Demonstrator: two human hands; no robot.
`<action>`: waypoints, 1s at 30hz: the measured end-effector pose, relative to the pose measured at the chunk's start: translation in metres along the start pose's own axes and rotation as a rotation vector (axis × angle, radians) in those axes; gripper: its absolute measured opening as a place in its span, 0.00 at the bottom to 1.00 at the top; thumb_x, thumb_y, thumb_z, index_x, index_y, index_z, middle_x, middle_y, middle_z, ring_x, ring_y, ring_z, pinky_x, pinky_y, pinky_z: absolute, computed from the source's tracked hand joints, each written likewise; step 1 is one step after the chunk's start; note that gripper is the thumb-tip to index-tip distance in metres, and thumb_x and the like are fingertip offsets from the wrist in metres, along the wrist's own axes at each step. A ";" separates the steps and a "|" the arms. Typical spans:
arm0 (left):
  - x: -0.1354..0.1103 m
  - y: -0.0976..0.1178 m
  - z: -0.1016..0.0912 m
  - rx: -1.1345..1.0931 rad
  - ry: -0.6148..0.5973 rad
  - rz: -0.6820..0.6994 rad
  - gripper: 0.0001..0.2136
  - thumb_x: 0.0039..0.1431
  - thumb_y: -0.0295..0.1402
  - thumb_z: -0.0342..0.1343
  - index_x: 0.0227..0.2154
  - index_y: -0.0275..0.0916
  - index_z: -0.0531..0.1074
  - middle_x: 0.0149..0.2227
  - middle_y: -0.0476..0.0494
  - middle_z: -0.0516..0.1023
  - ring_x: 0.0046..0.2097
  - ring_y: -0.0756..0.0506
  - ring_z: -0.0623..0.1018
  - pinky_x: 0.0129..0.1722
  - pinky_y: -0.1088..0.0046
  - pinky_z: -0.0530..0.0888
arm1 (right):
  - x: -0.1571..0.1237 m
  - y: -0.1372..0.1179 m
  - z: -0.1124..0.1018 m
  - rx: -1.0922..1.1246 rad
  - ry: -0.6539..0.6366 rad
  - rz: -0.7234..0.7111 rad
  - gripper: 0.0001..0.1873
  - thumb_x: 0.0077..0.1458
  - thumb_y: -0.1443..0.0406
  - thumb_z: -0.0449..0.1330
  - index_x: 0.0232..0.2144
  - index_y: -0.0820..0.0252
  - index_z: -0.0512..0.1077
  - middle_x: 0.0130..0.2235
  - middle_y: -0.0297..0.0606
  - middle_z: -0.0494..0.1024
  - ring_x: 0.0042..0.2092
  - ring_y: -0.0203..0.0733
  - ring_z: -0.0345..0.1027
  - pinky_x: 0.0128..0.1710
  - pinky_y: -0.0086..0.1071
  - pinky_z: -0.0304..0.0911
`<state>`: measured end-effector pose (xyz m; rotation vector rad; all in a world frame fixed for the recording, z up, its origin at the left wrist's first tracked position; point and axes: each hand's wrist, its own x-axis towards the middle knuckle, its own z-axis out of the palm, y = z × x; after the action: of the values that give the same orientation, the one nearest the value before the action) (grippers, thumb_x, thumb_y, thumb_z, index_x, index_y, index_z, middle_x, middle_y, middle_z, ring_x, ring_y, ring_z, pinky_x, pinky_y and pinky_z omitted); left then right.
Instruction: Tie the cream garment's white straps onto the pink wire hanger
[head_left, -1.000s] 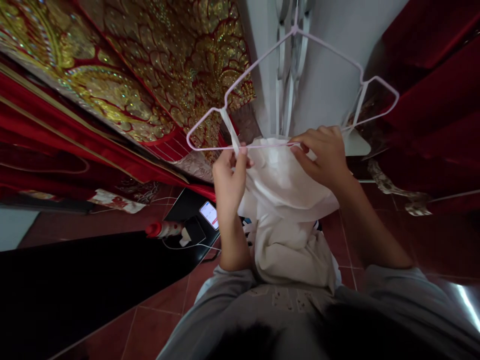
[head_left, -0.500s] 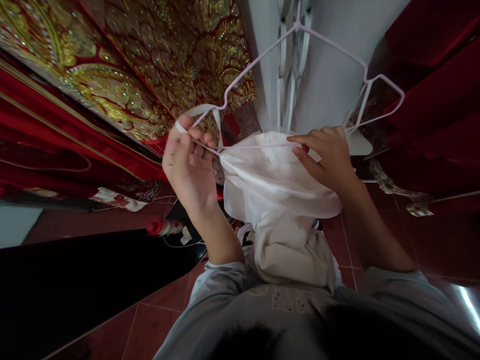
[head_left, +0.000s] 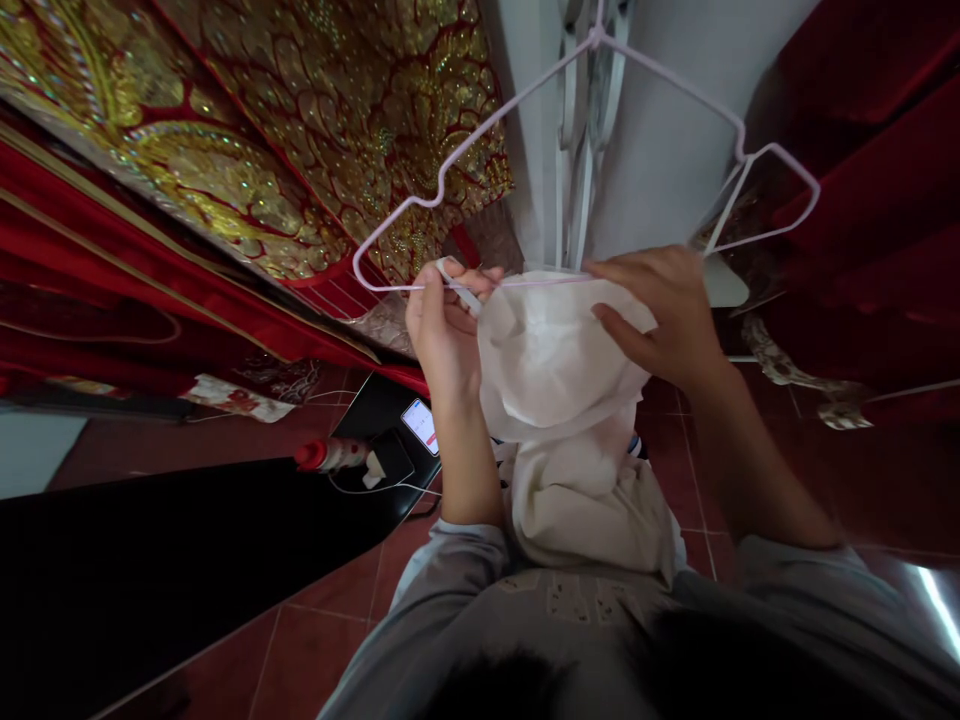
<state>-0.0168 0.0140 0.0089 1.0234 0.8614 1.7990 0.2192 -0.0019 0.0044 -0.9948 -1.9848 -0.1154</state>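
A white cloth garment (head_left: 562,350) hangs below the lower bar of a pale pink hanger (head_left: 517,97). My left hand (head_left: 450,335) is closed on a narrow white strap (head_left: 461,288) at the left part of that bar. The hanger's left end sticks out past my fingers, with no strap looped over it. My right hand (head_left: 667,310) grips the garment's upper right edge, its thumb in front of the cloth and its index finger along the bar. Another white strap (head_left: 729,205) passes over the hanger's right side. Some of my right fingertips are hidden.
Gold-embroidered red garments (head_left: 300,130) hang at the left, and dark red cloth (head_left: 877,180) at the right. A black table (head_left: 187,560) at the lower left bears a lit phone (head_left: 420,427), a red-capped bottle (head_left: 330,455) and a white cable (head_left: 397,487).
The strap has come off the hanger's left end. My left hand has moved right with it, toward the garment's middle. The phone has come into view; my right hand's thumb has spread from its index finger.
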 end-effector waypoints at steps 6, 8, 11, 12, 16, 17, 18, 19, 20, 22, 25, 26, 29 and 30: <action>-0.005 0.003 0.018 -0.041 0.073 -0.037 0.19 0.74 0.50 0.51 0.31 0.43 0.67 0.23 0.51 0.61 0.35 0.45 0.79 0.49 0.66 0.78 | -0.016 0.066 -0.019 0.130 0.908 0.393 0.20 0.48 0.50 0.75 0.35 0.50 0.72 0.33 0.37 0.72 0.32 0.43 0.67 0.34 0.43 0.63; -0.007 0.000 0.023 -0.113 0.062 -0.042 0.18 0.76 0.46 0.49 0.31 0.43 0.66 0.22 0.52 0.60 0.33 0.46 0.77 0.48 0.67 0.78 | -0.020 0.080 -0.018 0.305 0.746 0.544 0.23 0.42 0.49 0.77 0.30 0.52 0.72 0.27 0.35 0.72 0.28 0.41 0.66 0.31 0.43 0.64; -0.011 -0.004 0.028 -0.221 0.035 -0.046 0.16 0.78 0.38 0.47 0.31 0.42 0.66 0.22 0.53 0.59 0.32 0.47 0.76 0.46 0.69 0.77 | -0.015 0.074 -0.015 0.484 0.517 0.573 0.21 0.41 0.53 0.78 0.35 0.55 0.78 0.33 0.42 0.82 0.35 0.45 0.76 0.39 0.44 0.71; -0.012 -0.005 0.029 -0.234 0.032 -0.051 0.16 0.78 0.37 0.47 0.30 0.42 0.66 0.22 0.53 0.59 0.32 0.47 0.76 0.46 0.69 0.77 | -0.010 0.068 -0.015 0.543 0.493 0.580 0.21 0.42 0.55 0.77 0.38 0.55 0.79 0.36 0.42 0.83 0.38 0.45 0.78 0.42 0.43 0.72; -0.013 -0.002 0.028 -0.212 0.051 -0.062 0.16 0.78 0.37 0.47 0.30 0.42 0.65 0.21 0.54 0.59 0.30 0.48 0.75 0.44 0.71 0.76 | 0.010 0.037 -0.023 0.741 0.376 0.736 0.18 0.48 0.58 0.74 0.40 0.58 0.80 0.27 0.35 0.81 0.28 0.39 0.75 0.34 0.37 0.71; -0.012 0.000 0.027 -0.212 0.052 -0.056 0.16 0.78 0.36 0.46 0.30 0.42 0.66 0.21 0.54 0.59 0.29 0.48 0.75 0.43 0.71 0.76 | 0.014 0.031 -0.026 0.757 0.284 0.772 0.17 0.49 0.58 0.74 0.39 0.59 0.81 0.25 0.34 0.80 0.26 0.38 0.74 0.32 0.36 0.70; -0.012 0.001 0.026 -0.216 0.051 -0.050 0.17 0.78 0.35 0.45 0.30 0.41 0.66 0.21 0.54 0.59 0.29 0.49 0.74 0.42 0.71 0.76 | 0.017 0.024 -0.031 0.750 0.172 0.794 0.16 0.50 0.58 0.73 0.39 0.60 0.82 0.23 0.34 0.79 0.25 0.38 0.74 0.31 0.35 0.69; -0.011 0.002 0.025 -0.220 0.051 -0.048 0.17 0.78 0.34 0.45 0.29 0.41 0.66 0.21 0.54 0.59 0.28 0.49 0.74 0.42 0.72 0.76 | 0.019 0.018 -0.036 0.716 0.072 0.808 0.15 0.51 0.59 0.73 0.40 0.60 0.83 0.22 0.33 0.79 0.25 0.37 0.73 0.30 0.34 0.69; -0.010 0.003 0.024 -0.221 0.051 -0.049 0.17 0.78 0.33 0.45 0.29 0.41 0.66 0.21 0.54 0.59 0.28 0.49 0.74 0.41 0.72 0.76 | 0.020 0.012 -0.042 0.661 -0.001 0.817 0.14 0.53 0.60 0.72 0.41 0.60 0.83 0.22 0.33 0.79 0.25 0.36 0.73 0.30 0.32 0.68; -0.010 0.004 0.023 -0.213 0.051 -0.054 0.16 0.78 0.35 0.46 0.30 0.41 0.66 0.21 0.54 0.59 0.28 0.49 0.75 0.41 0.72 0.76 | 0.020 0.002 -0.053 0.532 -0.014 0.825 0.12 0.56 0.65 0.70 0.44 0.59 0.84 0.22 0.32 0.80 0.25 0.33 0.72 0.30 0.30 0.65; -0.010 0.001 0.022 -0.173 0.041 -0.057 0.17 0.78 0.39 0.48 0.30 0.41 0.66 0.21 0.54 0.60 0.30 0.48 0.76 0.41 0.72 0.76 | 0.020 -0.007 -0.068 0.403 0.221 0.772 0.07 0.56 0.70 0.69 0.38 0.61 0.85 0.23 0.33 0.78 0.25 0.31 0.69 0.29 0.30 0.60; -0.011 0.000 0.022 -0.154 0.040 -0.061 0.17 0.77 0.41 0.49 0.30 0.42 0.66 0.21 0.54 0.60 0.30 0.48 0.76 0.42 0.72 0.77 | 0.022 -0.008 -0.071 0.406 0.311 0.731 0.04 0.55 0.71 0.69 0.34 0.61 0.85 0.23 0.32 0.77 0.24 0.31 0.67 0.28 0.31 0.58; -0.012 -0.005 0.022 -0.121 0.039 -0.077 0.17 0.76 0.45 0.51 0.30 0.42 0.66 0.22 0.54 0.59 0.31 0.48 0.76 0.43 0.71 0.77 | 0.035 -0.001 -0.072 0.577 0.454 0.561 0.04 0.54 0.71 0.68 0.29 0.59 0.83 0.21 0.31 0.72 0.22 0.32 0.62 0.25 0.32 0.57; -0.013 -0.007 0.021 -0.128 0.030 -0.074 0.17 0.76 0.45 0.51 0.30 0.42 0.66 0.22 0.54 0.59 0.31 0.48 0.77 0.43 0.71 0.77 | 0.040 0.006 -0.070 0.654 0.475 0.490 0.06 0.52 0.72 0.67 0.30 0.58 0.83 0.22 0.31 0.72 0.23 0.33 0.63 0.26 0.33 0.60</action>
<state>0.0086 0.0078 0.0076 0.8744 0.7819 1.7867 0.2590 -0.0038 0.0748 -0.8762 -1.1760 0.4949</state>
